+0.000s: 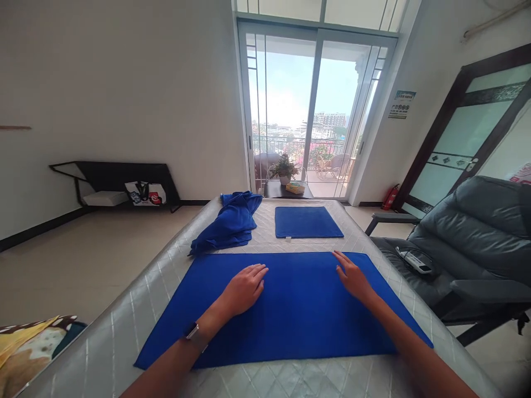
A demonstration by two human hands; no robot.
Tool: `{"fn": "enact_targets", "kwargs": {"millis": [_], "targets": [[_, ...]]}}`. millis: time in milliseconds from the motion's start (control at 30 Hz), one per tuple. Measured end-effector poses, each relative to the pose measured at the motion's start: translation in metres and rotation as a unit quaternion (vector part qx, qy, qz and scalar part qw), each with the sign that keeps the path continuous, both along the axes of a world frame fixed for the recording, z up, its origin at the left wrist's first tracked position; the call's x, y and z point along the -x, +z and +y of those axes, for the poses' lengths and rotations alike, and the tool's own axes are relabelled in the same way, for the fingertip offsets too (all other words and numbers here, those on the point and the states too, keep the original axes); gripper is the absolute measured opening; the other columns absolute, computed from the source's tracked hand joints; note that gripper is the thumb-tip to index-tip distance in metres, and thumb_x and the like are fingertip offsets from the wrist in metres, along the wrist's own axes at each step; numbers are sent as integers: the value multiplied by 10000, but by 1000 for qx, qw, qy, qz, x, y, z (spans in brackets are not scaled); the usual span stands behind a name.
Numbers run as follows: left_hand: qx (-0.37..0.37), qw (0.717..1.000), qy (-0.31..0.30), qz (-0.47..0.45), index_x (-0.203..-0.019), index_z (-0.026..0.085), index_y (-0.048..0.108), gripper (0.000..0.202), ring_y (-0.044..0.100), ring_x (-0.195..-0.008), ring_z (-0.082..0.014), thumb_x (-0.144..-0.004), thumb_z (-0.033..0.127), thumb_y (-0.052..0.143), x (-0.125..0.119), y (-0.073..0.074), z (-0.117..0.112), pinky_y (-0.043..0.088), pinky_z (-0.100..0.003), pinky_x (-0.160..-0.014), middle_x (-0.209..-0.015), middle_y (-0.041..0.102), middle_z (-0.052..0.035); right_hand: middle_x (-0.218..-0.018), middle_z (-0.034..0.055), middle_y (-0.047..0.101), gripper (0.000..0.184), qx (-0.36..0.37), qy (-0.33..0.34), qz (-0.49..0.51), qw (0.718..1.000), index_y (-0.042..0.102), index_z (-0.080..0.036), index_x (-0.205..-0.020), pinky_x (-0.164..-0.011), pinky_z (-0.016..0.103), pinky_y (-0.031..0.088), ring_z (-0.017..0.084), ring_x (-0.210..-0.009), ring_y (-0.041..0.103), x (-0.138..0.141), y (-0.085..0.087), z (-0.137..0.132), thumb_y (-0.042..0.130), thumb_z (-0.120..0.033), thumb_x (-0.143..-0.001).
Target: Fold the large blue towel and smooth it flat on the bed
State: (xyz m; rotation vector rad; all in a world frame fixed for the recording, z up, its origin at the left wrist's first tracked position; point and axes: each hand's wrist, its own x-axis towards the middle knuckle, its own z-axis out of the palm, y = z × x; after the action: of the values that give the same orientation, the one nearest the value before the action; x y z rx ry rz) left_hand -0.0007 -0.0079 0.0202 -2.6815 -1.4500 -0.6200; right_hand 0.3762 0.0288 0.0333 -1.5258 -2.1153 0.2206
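A blue cloth (298,309), like a towel, lies spread flat on the quilted mattress (257,381) in front of me. Over its left half is my left hand (245,287), palm down with the fingers stretched out and holding nothing. My right hand (352,275) rests near the cloth's far right edge, its fingers apart and empty. Beyond the spread cloth lies a smaller blue folded cloth (307,221) with a white tag on its near edge. Crumpled blue cloths (232,224) are heaped at the far left, touching the spread one's far left corner.
A grey armchair (477,232) with a white power strip (415,261) on its seat stands at the right. Past the mattress's far end, a small dark table (271,190) holds a potted plant (284,170). At left, a black frame (120,174) leans by the wall.
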Motion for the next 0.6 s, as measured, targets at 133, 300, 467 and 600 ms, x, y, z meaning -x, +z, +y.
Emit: {"fn": "enact_targets", "kwargs": {"millis": [133, 300, 467, 600], "targets": [[18, 999, 27, -21, -1363, 149, 536, 543, 468, -1345, -237, -1015, 457, 253, -51, -2, 26, 365, -403, -1134, -1420, 546, -135, -1560, 112, 339, 568, 31, 62, -70, 995, 355, -130, -1494, -1188, 436, 247, 234, -1456, 265, 81, 3, 2, 294, -355, -976], [26, 998, 58, -21, -1418, 58, 449, 642, 378, -1406, -281, -1013, 477, 179, -96, -17, 48, 289, -456, -1167, -1475, 457, -212, -1567, 104, 321, 566, 56, 71, -105, 990, 344, -116, -1501, -1196, 416, 186, 224, -1467, 230, 136, -12, 11, 258, -301, -973], [44, 996, 80, -23, -1452, 100, 420, 662, 333, -1432, -267, -999, 522, 187, -99, -30, 50, 266, -454, -1180, -1514, 410, -177, -1583, 112, 267, 604, 75, 59, -133, 986, 304, -84, -1512, -1202, 427, 135, 230, -1478, 188, 135, -23, 14, 220, -375, -989], [55, 994, 94, -19, -1467, 120, 405, 703, 327, -1435, -267, -981, 580, 189, -82, -32, 49, 251, -457, -1185, -1523, 395, -161, -1592, 86, 247, 649, 86, 39, -145, 985, 284, -121, -1524, -1202, 412, 127, 208, -1482, 171, 121, -22, 15, 173, -477, -993]]}}
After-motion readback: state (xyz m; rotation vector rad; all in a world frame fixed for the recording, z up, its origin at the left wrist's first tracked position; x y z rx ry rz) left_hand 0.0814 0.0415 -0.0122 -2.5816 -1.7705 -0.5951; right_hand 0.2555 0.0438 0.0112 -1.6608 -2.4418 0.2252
